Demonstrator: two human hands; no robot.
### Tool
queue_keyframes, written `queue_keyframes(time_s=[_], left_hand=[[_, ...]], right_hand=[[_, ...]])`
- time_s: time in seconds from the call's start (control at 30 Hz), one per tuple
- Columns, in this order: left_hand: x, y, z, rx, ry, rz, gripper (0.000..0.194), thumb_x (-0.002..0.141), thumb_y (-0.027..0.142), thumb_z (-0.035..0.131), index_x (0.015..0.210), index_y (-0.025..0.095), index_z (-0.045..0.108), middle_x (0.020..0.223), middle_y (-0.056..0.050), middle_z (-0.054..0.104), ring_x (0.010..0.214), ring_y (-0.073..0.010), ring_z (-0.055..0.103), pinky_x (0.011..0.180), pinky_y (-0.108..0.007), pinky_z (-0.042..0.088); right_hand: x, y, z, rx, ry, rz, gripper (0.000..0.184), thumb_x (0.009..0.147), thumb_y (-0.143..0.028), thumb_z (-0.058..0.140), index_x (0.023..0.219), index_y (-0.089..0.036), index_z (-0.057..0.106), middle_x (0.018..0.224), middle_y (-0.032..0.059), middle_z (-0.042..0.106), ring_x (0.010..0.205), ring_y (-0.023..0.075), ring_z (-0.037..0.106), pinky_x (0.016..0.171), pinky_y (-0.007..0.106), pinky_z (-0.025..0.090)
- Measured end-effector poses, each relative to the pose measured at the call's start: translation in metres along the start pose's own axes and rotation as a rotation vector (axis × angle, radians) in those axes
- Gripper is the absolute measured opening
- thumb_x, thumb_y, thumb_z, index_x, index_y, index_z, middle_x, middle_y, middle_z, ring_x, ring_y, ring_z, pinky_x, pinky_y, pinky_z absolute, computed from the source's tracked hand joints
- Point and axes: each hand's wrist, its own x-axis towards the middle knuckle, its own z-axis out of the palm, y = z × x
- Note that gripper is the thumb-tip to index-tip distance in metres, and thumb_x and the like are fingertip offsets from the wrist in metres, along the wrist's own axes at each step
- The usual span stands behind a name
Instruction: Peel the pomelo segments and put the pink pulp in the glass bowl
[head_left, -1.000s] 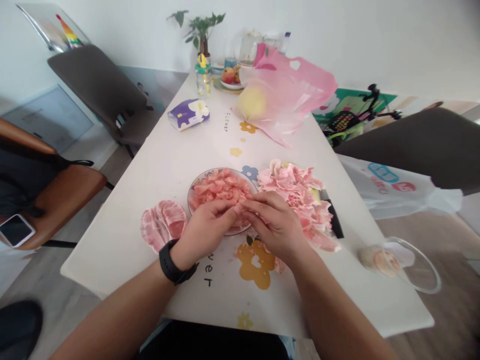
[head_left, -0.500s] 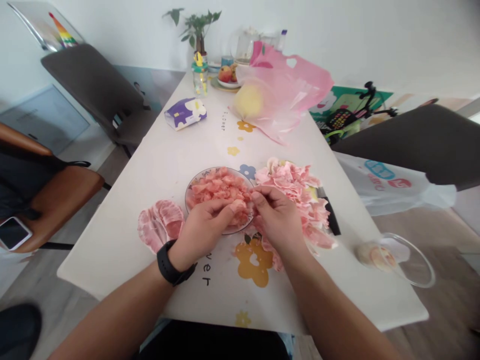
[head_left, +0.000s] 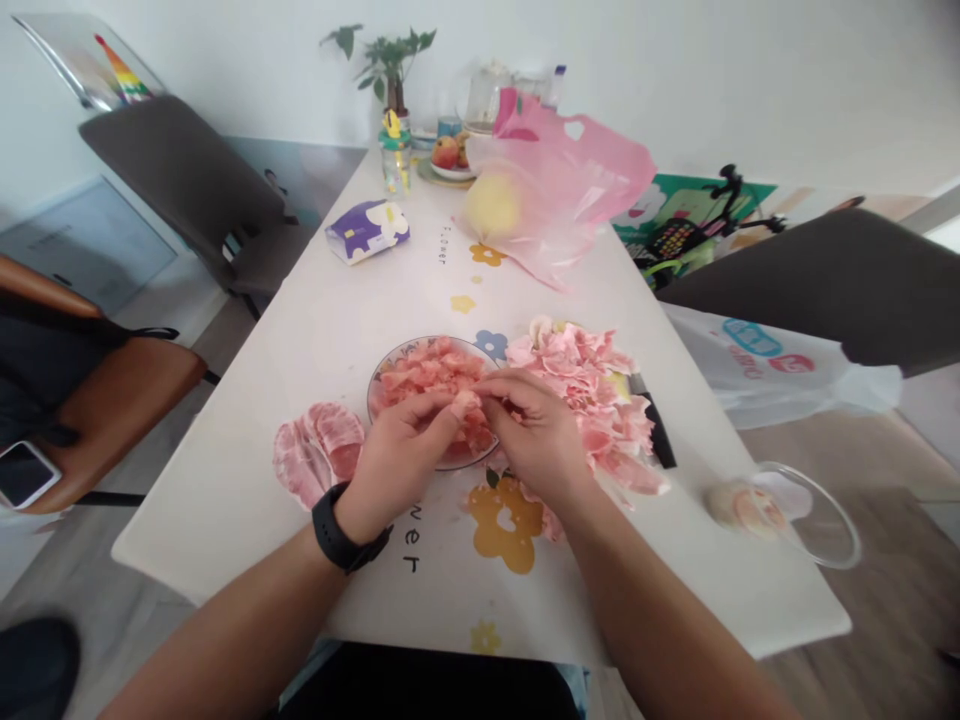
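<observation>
From the head view, the left hand and right hand are together above the near right part of the plate, their fingertips meeting on a small pink piece of pomelo pulp. Both hands appear closed on it in a pinch, though the fingers hide how much of the grip comes from each. The piece lies just above the pulp pile in the plate, directly off the left hand's fingertips. The left hand looks slightly nearer to it, while the right hand's fingers reach in from the right. The piece is too small for its long axis to be sure, but it seems to run across the view. A black watch circles the left wrist.

Left of the plate, peeled segments lie on the table. Right of the plate, just beside its rim, is a heap of pink membrane, with a dark knife along the heap's far side. Well beyond the plate, a pink bag holds a yellow pomelo, and a tissue pack lies to the bag's left. A clear lid rests well to the plate's right, at the table's edge.
</observation>
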Motion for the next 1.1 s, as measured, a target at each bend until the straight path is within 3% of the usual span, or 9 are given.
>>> queue_keyframes(time_s=[0.1,0.33,0.57,0.8,1.1], left_hand=[[0.001,-0.002,0.0,-0.005,0.019,0.028,0.032,0.095,0.052,0.069,0.104,0.026,0.085,0.095,-0.003,0.082,0.088,-0.0194,0.074,0.076,-0.03,0.058],[0.001,-0.006,0.002,0.013,0.062,0.045,0.027,0.094,0.047,0.072,0.11,0.028,0.084,0.113,-0.003,0.084,0.107,-0.0234,0.077,0.098,-0.038,0.06],[-0.001,-0.005,0.003,0.104,0.091,0.055,0.026,0.094,0.043,0.07,0.111,0.027,0.083,0.117,-0.004,0.084,0.111,-0.0252,0.077,0.097,-0.04,0.06],[-0.002,-0.008,0.003,0.153,0.087,0.105,0.024,0.097,0.045,0.069,0.11,0.032,0.084,0.116,0.0,0.084,0.109,-0.0233,0.077,0.094,-0.036,0.059],[-0.004,-0.003,0.005,0.193,0.085,0.122,0.024,0.098,0.042,0.067,0.106,0.028,0.085,0.102,-0.001,0.085,0.093,-0.0214,0.077,0.085,-0.034,0.058]], right_hand=[[0.0,0.0,-0.003,0.006,-0.046,-0.01,0.019,0.102,-0.024,0.059,0.104,-0.026,0.079,0.105,0.0053,0.078,0.1,0.0219,0.073,0.093,0.04,0.059],[-0.005,-0.008,-0.005,-0.052,-0.035,-0.041,0.006,0.096,-0.022,0.07,0.1,-0.025,0.073,0.098,0.0035,0.073,0.084,0.0181,0.068,0.074,0.032,0.057],[-0.007,-0.011,-0.005,-0.171,-0.03,-0.143,0.01,0.098,-0.016,0.067,0.094,-0.025,0.068,0.092,0.002,0.07,0.087,0.0185,0.067,0.077,0.031,0.055],[-0.008,-0.014,-0.004,-0.126,-0.062,-0.022,0.009,0.095,-0.019,0.067,0.088,-0.024,0.067,0.085,0.0013,0.068,0.077,0.0173,0.065,0.071,0.031,0.054],[-0.006,-0.011,-0.005,-0.211,-0.122,-0.036,0.009,0.092,-0.02,0.066,0.083,-0.023,0.063,0.082,0.0013,0.068,0.072,0.016,0.062,0.064,0.028,0.049]])
